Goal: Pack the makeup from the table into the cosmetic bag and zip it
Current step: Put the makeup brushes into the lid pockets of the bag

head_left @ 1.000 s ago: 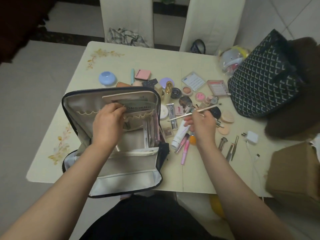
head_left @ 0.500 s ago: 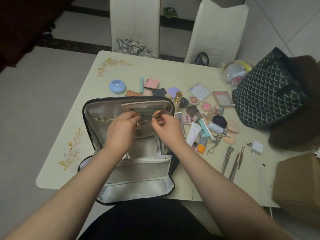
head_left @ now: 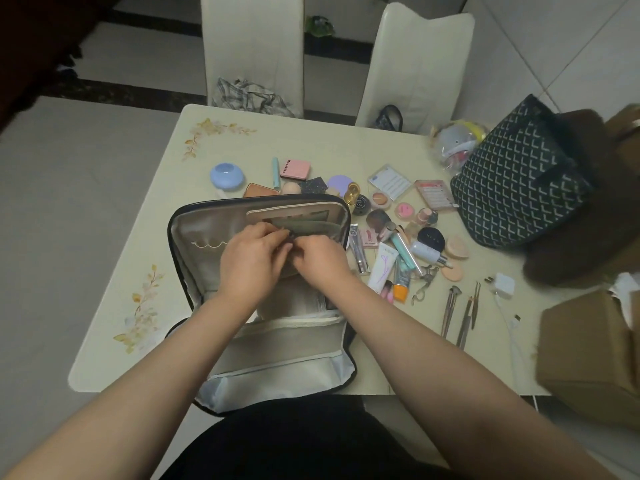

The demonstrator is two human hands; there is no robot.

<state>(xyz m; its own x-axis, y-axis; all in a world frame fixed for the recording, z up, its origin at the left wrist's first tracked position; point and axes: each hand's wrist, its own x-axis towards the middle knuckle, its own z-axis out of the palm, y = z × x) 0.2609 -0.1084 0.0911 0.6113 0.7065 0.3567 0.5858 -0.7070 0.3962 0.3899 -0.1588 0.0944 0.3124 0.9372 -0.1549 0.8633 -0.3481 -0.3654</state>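
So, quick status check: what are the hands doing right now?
Left hand and right hand both pinching something small inside the open cosmetic bag. Item hidden by fingers. Most makeup unpacked on table; bag unzipped.

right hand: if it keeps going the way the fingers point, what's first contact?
The right hand points up-left into the open cosmetic bag. First contact is likely the left hand, fingertips nearly touching already; past that, the bag's inner pocket. Depth unclear.
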